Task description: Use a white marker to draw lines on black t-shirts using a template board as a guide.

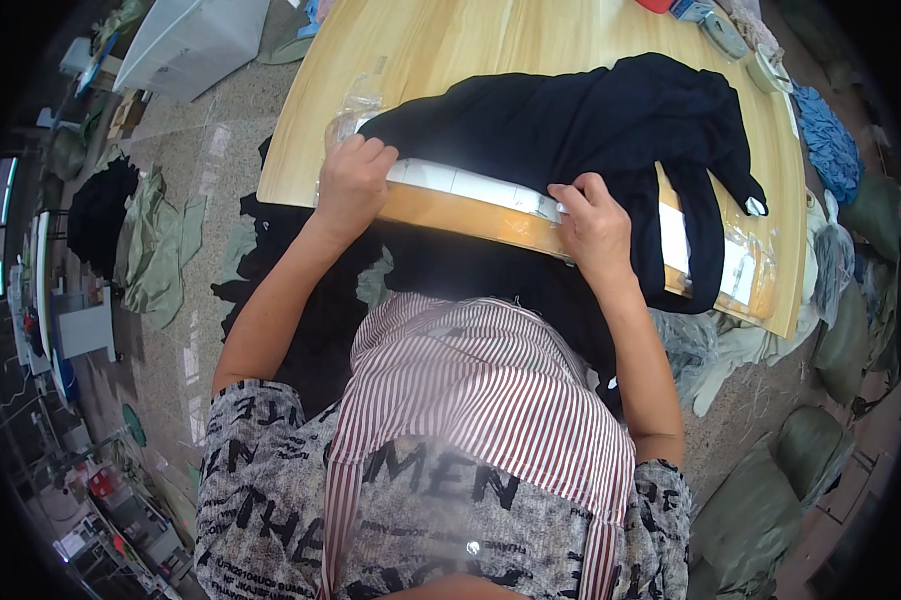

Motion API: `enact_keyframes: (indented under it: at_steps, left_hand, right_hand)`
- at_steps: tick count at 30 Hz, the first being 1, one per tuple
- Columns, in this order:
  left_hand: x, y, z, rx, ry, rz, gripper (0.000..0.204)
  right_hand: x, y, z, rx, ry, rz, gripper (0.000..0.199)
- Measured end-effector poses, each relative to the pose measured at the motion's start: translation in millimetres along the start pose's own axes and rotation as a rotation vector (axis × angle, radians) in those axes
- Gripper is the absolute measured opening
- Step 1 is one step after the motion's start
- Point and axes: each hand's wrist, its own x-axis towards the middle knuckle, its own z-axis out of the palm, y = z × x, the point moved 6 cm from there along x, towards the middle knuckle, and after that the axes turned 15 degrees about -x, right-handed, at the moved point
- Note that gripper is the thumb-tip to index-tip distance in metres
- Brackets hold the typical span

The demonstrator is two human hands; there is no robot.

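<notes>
Fingers [370,152] on bagged black garment [570,130]

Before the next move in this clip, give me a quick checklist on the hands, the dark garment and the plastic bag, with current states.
1. Left hand on the clear plastic bag at the garment's left end: ok.
2. Right hand pressing the black garment at the table edge: ok.
3. Garment flat: not ok, one part hangs over the wooden table edge.
4. Garment inside the bag: cannot tell.
5. White strip between the hands visible: ok.
</notes>
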Motion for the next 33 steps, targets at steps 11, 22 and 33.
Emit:
enact_keyframes:
  at_steps: [11, 22, 33]
  left_hand:
    - [24, 93, 55, -0.392, -0.029, -0.032, 0.036]
    - [12, 106, 71, -0.364, -0.218, -0.14, 0.07]
    - [13, 104, 70, -0.361, -0.191, -0.217, 0.069]
  right_hand:
    - [-4, 3, 6, 0.072, 0.016, 0.04, 0.029]
    - [16, 12, -20, 0.488, 0.005, 0.22, 0.011]
    - [13, -4, 25, 0.649, -0.203, 0.436, 0.016]
